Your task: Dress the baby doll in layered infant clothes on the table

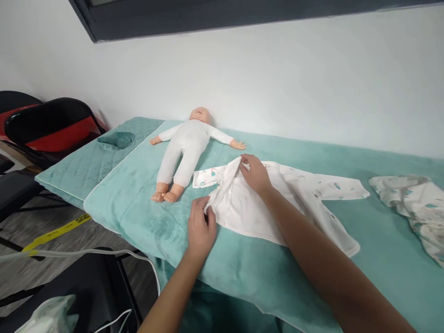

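Observation:
A white baby shirt (249, 210) with a small print on its sleeves lies spread open on the green bed cover, its plain inside facing up. My left hand (201, 226) pinches the shirt's near left edge between thumb and fingers. Farther back, my right hand (255, 173) grips the upper edge of the same front panel, which is lifted a little and folded. One sleeve points left toward the doll, the other stretches right. Beyond my hands, a baby doll (190, 138) in a white body lies on its back, arms spread.
Crumpled printed cloth (416, 203) lies at the right on the green bed cover (132, 185). A quilted section with a face hole (116, 140) forms the left end. Black and red chairs (52, 125) stand at left. A white cable (86, 253) crosses the near left.

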`<action>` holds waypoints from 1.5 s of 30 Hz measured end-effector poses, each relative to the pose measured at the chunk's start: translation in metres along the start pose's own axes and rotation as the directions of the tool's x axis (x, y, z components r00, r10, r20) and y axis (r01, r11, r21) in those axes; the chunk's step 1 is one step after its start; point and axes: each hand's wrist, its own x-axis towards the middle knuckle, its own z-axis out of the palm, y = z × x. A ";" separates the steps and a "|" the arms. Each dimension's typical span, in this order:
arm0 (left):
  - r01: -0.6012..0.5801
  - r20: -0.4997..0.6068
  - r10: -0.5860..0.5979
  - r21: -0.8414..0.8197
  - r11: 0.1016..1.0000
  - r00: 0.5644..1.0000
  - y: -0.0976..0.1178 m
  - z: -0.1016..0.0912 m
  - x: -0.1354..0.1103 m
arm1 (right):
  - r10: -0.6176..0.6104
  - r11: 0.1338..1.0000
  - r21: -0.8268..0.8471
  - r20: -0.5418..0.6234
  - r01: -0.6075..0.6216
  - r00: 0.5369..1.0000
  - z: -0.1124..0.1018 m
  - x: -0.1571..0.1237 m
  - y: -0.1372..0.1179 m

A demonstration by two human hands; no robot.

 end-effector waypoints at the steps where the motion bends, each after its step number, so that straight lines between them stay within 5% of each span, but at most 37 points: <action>1: 0.007 0.004 -0.007 -0.003 1.000 1.000 0.000 0.000 0.000 | -0.012 1.000 -0.011 0.006 0.012 1.000 0.000 -0.001 0.000; 11: 0.093 -0.011 -0.092 0.008 0.996 0.996 -0.005 -0.004 -0.008 | -0.173 0.982 -0.066 0.063 0.177 0.983 0.005 -0.008 0.000; 16: 0.031 0.026 -0.033 0.095 0.995 0.999 -0.007 -0.002 -0.006 | -0.132 0.975 -0.164 0.102 0.148 0.986 0.004 -0.008 -0.004; 20: -0.007 -0.048 0.010 0.076 0.997 0.999 -0.007 -0.001 -0.002 | -0.180 0.967 -0.164 0.090 0.193 0.980 0.000 -0.010 -0.009; 30: 0.244 -0.124 -0.246 -0.031 0.969 0.961 -0.009 0.003 -0.004 | -0.402 0.910 -0.045 0.152 0.412 0.903 -0.002 -0.019 -0.021; 36: 0.059 -0.154 -0.048 0.067 0.996 0.987 -0.007 -0.001 0.000 | -0.402 0.912 -0.020 0.157 0.410 0.902 0.000 -0.018 -0.019; 40: -0.135 -0.036 0.140 0.115 0.984 0.989 -0.005 -0.002 -0.001 | -0.417 0.906 -0.021 0.110 0.422 0.902 -0.003 -0.020 -0.021; 45: -0.175 0.047 0.170 0.120 0.977 0.984 -0.004 -0.001 -0.002 | -0.418 0.907 -0.010 0.101 0.421 0.903 -0.002 -0.022 -0.023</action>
